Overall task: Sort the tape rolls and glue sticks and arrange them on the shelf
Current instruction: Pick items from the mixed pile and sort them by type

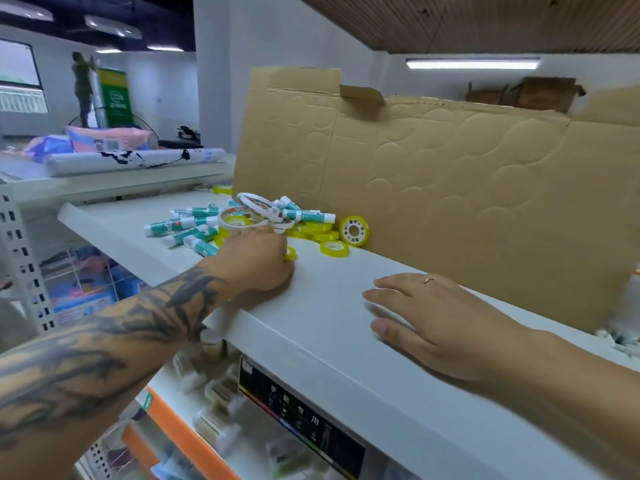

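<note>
A mixed pile lies on the white top shelf (pixel 346 306): several teal-and-white glue sticks (pixel 176 225), thin white tape rings (pixel 256 206) and small yellow tape rolls (pixel 334 248). One yellow roll (pixel 354 231) stands on edge against the cardboard. My left hand (pixel 258 261) rests at the near edge of the pile, fingers curled around a small yellow tape roll (pixel 291 252) that peeks out beside the knuckles. My right hand (pixel 422 313) lies flat and empty on the shelf, to the right of the pile.
A flattened cardboard sheet (pixel 450 188) stands upright behind the pile like a back wall. Lower shelves (pixel 242 410) hold packaged stationery. To the left, another shelf carries a rolled white sheet (pixel 135 161) and plastic packs. A person stands far off at the back left.
</note>
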The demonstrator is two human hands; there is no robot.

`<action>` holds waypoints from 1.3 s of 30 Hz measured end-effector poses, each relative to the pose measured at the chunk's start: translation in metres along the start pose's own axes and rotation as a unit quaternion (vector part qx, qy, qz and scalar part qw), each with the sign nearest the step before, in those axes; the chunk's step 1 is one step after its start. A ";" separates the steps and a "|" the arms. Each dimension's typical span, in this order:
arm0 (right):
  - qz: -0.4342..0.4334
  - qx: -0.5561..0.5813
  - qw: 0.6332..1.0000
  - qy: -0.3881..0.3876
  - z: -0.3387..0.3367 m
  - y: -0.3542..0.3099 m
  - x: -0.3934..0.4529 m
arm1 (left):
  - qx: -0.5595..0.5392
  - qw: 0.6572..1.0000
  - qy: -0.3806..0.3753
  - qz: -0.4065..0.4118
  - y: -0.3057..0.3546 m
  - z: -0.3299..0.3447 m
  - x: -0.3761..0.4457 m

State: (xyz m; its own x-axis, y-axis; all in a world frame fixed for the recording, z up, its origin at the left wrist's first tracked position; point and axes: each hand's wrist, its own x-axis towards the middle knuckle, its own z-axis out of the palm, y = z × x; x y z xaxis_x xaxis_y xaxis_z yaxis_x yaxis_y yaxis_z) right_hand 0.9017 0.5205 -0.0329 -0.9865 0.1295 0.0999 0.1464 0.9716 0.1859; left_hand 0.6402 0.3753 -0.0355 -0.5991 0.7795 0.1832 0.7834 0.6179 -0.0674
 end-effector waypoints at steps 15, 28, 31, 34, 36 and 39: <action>0.088 0.034 0.991 0.090 -0.009 0.030 -0.094 | -0.262 0.941 -0.010 0.212 0.098 -0.047 -0.056; 0.182 0.178 0.935 0.247 -0.031 0.058 -0.254 | -0.405 0.809 -0.071 0.420 0.276 -0.082 -0.110; 0.200 0.180 0.922 0.277 -0.032 0.064 -0.283 | -0.436 0.784 -0.086 0.433 0.309 -0.085 -0.116; 0.218 0.198 0.911 0.290 -0.031 0.071 -0.310 | -0.454 0.764 -0.099 0.449 0.336 -0.089 -0.121; 0.228 0.215 0.905 0.288 -0.031 0.077 -0.326 | -0.464 0.753 -0.111 0.453 0.352 -0.090 -0.124; 0.231 0.226 0.898 0.298 -0.031 0.086 -0.343 | -0.471 0.744 -0.121 0.459 0.373 -0.091 -0.128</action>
State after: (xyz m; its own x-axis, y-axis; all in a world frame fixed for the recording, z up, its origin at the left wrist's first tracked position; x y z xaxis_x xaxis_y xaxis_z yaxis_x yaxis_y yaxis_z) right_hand 1.2553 0.5537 -0.0208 -0.5949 0.5410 0.5945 0.3531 0.8403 -0.4113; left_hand 1.0240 0.4971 0.0050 0.3364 0.8946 0.2942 0.5812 -0.4431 0.6825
